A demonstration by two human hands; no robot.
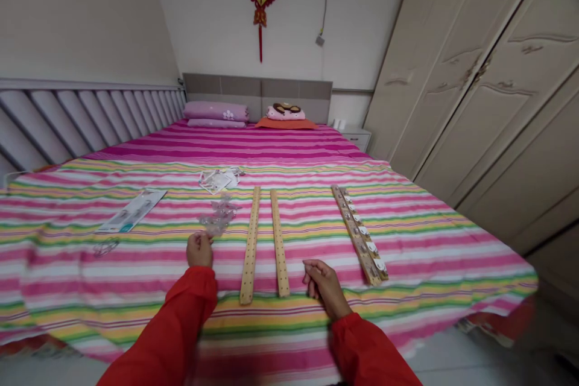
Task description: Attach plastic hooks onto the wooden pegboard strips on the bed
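Observation:
My left hand [199, 249] is closed at the near edge of a small heap of clear plastic bags [220, 215]. Whatever its fingertips may pinch is too small to make out. Two pale wooden strips [251, 241] with rows of small holes lie lengthwise between my hands. Just right of the nearer-to-centre strip [280, 247], my right hand [323, 286] has its fingers curled together, and nothing shows in them. Farther right lies a pair of wooden strips [354, 232] side by side, with a row of earring-like pieces on white cards [371, 247].
A striped sheet [149, 289] covers the bed. Paper cards [219, 180] lie beyond the plastic bags. At left are a flat clear package [133, 210] and a small wiry item [106, 246]. Pillows [216, 111] rest by the headboard; wardrobes [474, 90] stand along the right.

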